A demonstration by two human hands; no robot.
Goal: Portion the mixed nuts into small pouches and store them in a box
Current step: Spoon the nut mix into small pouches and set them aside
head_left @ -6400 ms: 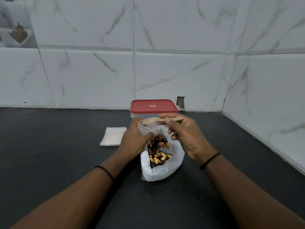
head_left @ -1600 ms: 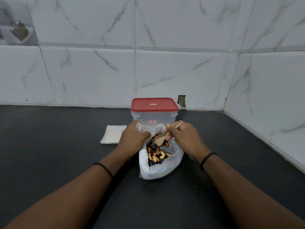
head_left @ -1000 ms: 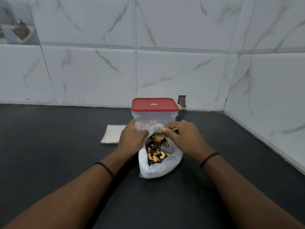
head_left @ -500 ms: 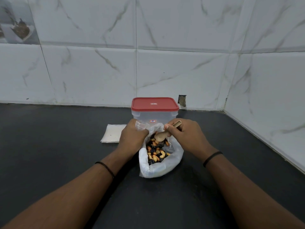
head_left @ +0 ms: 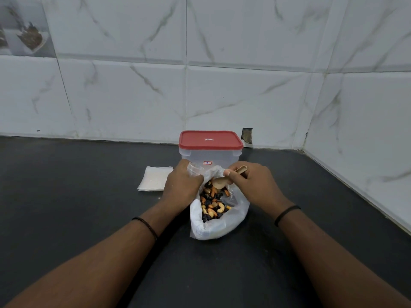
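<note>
left hand: grips rim of clear plastic bag of mixed nuts on black table
right hand: pinches small wooden scoop, bowl over nuts
red-lidded clear plastic box: behind bag, lid on
stack of white pouches: left of hands

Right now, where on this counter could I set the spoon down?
Bare dark counter runs left of the flat pouches, and more lies right of the bag toward the side wall. It is crowded in the middle: the left hand and right hand with the spoon meet over the bag, the box right behind.
</note>
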